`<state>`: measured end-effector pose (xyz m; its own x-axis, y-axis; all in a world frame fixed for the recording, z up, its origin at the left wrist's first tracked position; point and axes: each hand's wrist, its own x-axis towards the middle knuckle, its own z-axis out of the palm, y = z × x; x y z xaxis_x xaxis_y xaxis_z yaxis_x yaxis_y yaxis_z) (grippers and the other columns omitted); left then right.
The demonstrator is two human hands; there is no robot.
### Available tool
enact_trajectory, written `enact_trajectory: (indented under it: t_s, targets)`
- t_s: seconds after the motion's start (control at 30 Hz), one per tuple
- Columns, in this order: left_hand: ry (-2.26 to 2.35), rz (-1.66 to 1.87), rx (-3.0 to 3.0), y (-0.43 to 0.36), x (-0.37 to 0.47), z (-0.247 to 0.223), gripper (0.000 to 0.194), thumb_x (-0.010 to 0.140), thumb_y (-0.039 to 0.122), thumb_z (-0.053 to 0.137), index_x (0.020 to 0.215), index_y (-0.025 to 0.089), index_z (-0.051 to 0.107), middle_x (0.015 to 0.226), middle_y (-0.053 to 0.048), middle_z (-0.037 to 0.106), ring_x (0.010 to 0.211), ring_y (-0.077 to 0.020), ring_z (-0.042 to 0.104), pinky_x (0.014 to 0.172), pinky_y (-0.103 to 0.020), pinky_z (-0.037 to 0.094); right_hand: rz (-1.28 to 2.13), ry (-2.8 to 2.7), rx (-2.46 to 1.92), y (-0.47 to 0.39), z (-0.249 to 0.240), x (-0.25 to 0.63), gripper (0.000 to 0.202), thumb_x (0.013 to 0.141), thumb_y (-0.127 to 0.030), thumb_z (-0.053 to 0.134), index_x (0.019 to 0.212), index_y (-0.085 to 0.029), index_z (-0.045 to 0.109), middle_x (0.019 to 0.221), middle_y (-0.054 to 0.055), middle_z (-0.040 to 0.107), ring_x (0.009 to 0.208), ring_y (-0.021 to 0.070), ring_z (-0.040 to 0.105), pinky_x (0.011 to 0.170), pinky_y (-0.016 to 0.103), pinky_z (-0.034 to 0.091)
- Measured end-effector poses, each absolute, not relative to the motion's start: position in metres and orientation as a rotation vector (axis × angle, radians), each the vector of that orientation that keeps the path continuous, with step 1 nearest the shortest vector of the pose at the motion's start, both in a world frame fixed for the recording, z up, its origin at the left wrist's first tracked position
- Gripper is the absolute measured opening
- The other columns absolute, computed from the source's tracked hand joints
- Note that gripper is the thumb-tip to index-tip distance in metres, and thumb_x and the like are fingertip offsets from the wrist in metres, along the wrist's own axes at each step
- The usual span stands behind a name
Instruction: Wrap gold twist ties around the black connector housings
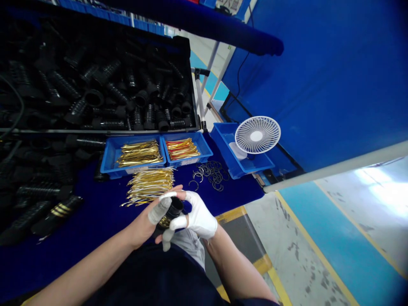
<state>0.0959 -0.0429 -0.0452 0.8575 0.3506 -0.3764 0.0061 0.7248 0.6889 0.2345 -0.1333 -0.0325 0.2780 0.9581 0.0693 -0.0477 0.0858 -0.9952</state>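
A black ribbed tube [176, 206] with gold bands is held close to my body, its open end facing up. My left hand [153, 219], with whitish covers on some fingers, is closed around its left side. From the right, my right hand [198, 216], in a white partly fingerless glove, grips the same tube with its thumb and fingers. Just beyond my hands, a pile of gold and white strips [149, 183] lies on the dark blue cloth [105, 204]. Several dark open rings [213, 172] are scattered to the right of the strips.
Two blue bins hold gold strips [140, 154] and red-and-gold strips [181, 148]. A large black crate [194, 123] of ribbed tubes stands behind. More tubes lie left, one gold-banded tube [57, 214] among them. A white fan [257, 135] stands in a blue bin [234, 170] at right.
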Motion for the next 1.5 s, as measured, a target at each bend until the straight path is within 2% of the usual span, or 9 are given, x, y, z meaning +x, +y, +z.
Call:
enact_trajectory:
  t_s: [0.17,0.3,0.47,0.63,0.83,1.07,1.2,1.4,1.5]
  targets:
    - [0.366,-0.085,0.515,-0.034,0.100,-0.049,0.063,0.087,0.074,0.048,0.092,0.016,0.073,0.050,-0.001,0.055,0.032,-0.0072,0.035,0.034,-0.024,0.043,0.823,-1.126,-1.429,-0.136,-0.044,0.252,0.039,0.081,-0.044,0.078,0.114,-0.024,0.075,0.104,0.003,0.077,0.102,0.0250,0.072,0.098,0.038,0.053]
    - [0.495,0.134,0.427,-0.028,0.112,-0.039,0.045,0.093,0.057,0.056,0.114,0.019,0.065,0.076,-0.005,0.067,0.054,-0.0121,0.057,0.064,-0.034,0.061,0.128,-1.128,-2.175,-0.132,-0.070,0.305,0.026,0.090,-0.024,0.067,0.115,-0.021,0.071,0.117,0.009,0.071,0.106,0.0230,0.068,0.097,0.037,0.051]
    - [0.596,0.214,0.522,-0.025,0.113,-0.033,0.024,0.091,0.031,0.068,0.106,0.015,0.061,0.100,-0.011,0.071,0.070,-0.0147,0.066,0.099,-0.053,0.053,-0.051,-1.079,-2.406,-0.134,-0.092,0.347,0.012,0.089,-0.016,0.062,0.099,-0.020,0.068,0.108,0.009,0.068,0.095,0.0219,0.068,0.085,0.033,0.052]
    - [0.641,0.325,0.773,-0.030,0.115,-0.036,0.058,0.084,0.027,0.077,0.136,0.031,0.052,0.104,0.000,0.064,0.074,-0.0098,0.060,0.099,-0.046,0.053,-0.196,-1.121,-2.118,-0.139,-0.069,0.319,0.005,0.092,-0.020,0.060,0.096,-0.021,0.063,0.101,0.006,0.068,0.097,0.0217,0.067,0.088,0.034,0.052]
    - [0.620,0.341,0.975,-0.035,0.117,-0.041,0.073,0.087,0.038,0.074,0.151,0.038,0.038,0.139,-0.005,0.053,0.111,-0.0207,0.060,0.100,-0.039,0.050,-0.128,-1.372,-1.662,-0.140,-0.052,0.264,0.017,0.089,-0.012,0.064,0.101,-0.024,0.063,0.094,0.003,0.071,0.088,0.0172,0.069,0.080,0.031,0.054]
    - [0.535,0.480,1.360,-0.027,0.115,-0.052,0.075,0.090,0.041,0.069,0.155,0.029,0.033,0.163,-0.007,0.033,0.148,-0.0289,0.032,0.121,-0.042,0.028,-0.142,-1.531,-1.676,-0.142,-0.061,0.260,0.027,0.087,-0.006,0.059,0.107,-0.024,0.065,0.099,0.006,0.073,0.089,0.0188,0.069,0.078,0.033,0.052]
    - [0.510,0.518,1.604,-0.023,0.114,-0.053,0.069,0.093,0.041,0.065,0.153,0.024,0.037,0.162,-0.009,0.037,0.150,-0.0276,0.029,0.124,-0.042,0.020,0.004,-1.459,-1.720,-0.141,-0.057,0.256,0.019,0.088,-0.010,0.061,0.101,-0.023,0.067,0.095,0.005,0.072,0.088,0.0187,0.068,0.080,0.033,0.052]
    - [0.380,0.314,1.482,-0.024,0.105,-0.039,0.062,0.098,0.045,0.054,0.155,0.028,0.037,0.156,-0.012,0.045,0.120,-0.0331,0.061,0.090,-0.042,0.055,0.627,-1.008,-1.670,-0.137,-0.050,0.247,0.034,0.084,-0.036,0.075,0.112,-0.021,0.064,0.096,0.003,0.071,0.078,0.0182,0.066,0.077,0.033,0.055]
    - [0.366,0.371,1.587,-0.028,0.101,-0.032,0.063,0.099,0.046,0.051,0.157,0.027,0.035,0.158,-0.011,0.042,0.133,-0.0336,0.052,0.108,-0.043,0.043,0.724,-0.975,-1.526,-0.134,-0.047,0.242,0.045,0.081,-0.036,0.077,0.122,-0.023,0.065,0.107,0.004,0.072,0.091,0.0206,0.067,0.088,0.035,0.054]
